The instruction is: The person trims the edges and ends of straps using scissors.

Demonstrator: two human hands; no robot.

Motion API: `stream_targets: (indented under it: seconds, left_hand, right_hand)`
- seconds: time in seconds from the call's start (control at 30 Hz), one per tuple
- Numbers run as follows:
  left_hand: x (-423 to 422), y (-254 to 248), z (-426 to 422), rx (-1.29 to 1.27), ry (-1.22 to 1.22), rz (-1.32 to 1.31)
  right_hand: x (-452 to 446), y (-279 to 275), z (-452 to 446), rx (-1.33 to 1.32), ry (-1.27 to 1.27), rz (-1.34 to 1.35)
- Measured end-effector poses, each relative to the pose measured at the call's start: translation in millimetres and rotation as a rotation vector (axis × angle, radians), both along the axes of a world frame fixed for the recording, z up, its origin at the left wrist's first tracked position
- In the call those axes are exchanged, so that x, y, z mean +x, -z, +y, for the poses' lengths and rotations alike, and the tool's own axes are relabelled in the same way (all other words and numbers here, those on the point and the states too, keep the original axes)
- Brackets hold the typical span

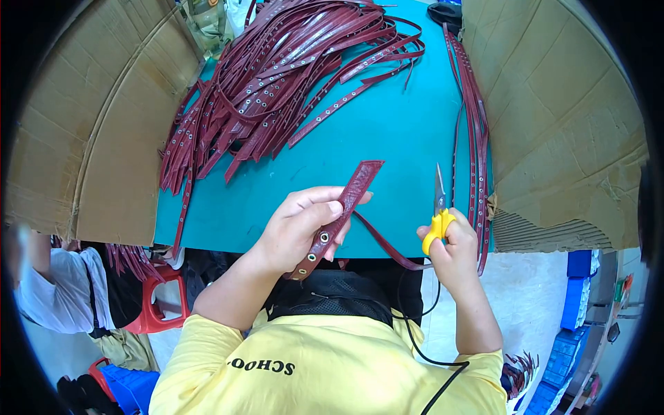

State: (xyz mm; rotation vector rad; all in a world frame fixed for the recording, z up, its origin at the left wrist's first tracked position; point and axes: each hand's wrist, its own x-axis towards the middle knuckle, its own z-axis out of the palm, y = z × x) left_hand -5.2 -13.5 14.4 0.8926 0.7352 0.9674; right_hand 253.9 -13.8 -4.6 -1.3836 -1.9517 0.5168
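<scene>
My left hand is closed around a dark red strap with metal eyelets, pinched under the thumb. One end of the strap points up and away from me, and the eyelets run down toward my wrist. In my right hand is a pair of scissors with yellow handles, its blades pointing away from me and close together. The scissors are apart from the strap. A thin red strip hangs from near my left hand toward the right one.
A large pile of red eyelet straps lies at the back of the green table. More straps hang along its right side. Cardboard walls stand left and right. A black cable crosses my front. Another person sits at lower left, beside a red stool.
</scene>
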Motion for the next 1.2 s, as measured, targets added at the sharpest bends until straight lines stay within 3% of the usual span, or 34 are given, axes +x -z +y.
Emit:
stream_targets:
  seconds: [0.23,0.43,0.53,0.63,0.7,1.0,1.1,1.2]
  left_hand:
    - [1,0,0,0.001,-0.008,-0.024]
    - [-6,14,7,0.204,0.071,0.034]
    - [14,15,-2,0.353,-0.163,0.292]
    - [15,6,-7,0.426,-0.161,0.52]
    - [15,6,-8,0.544,-0.178,0.61]
    - [18,8,-8,0.518,-0.188,0.602]
    - [25,6,-8,0.543,-0.155,0.604]
    - [26,4,-8,0.527,-0.147,0.571]
  right_hand:
    - [1,1,-3,-0.061,0.004,0.013]
    - [3,14,-2,-0.177,-0.034,0.34]
    - [-2,12,1,-0.214,-0.122,0.509]
    - [-16,4,2,-0.312,-0.132,0.704]
    - [-23,-1,3,-0.327,-0.147,0.711]
    - [-45,-1,9,-0.351,-0.164,0.847]
    - [-51,-6,9,-0.356,-0.201,0.728]
    - [-52,-6,10,-0.338,-0.201,0.774]
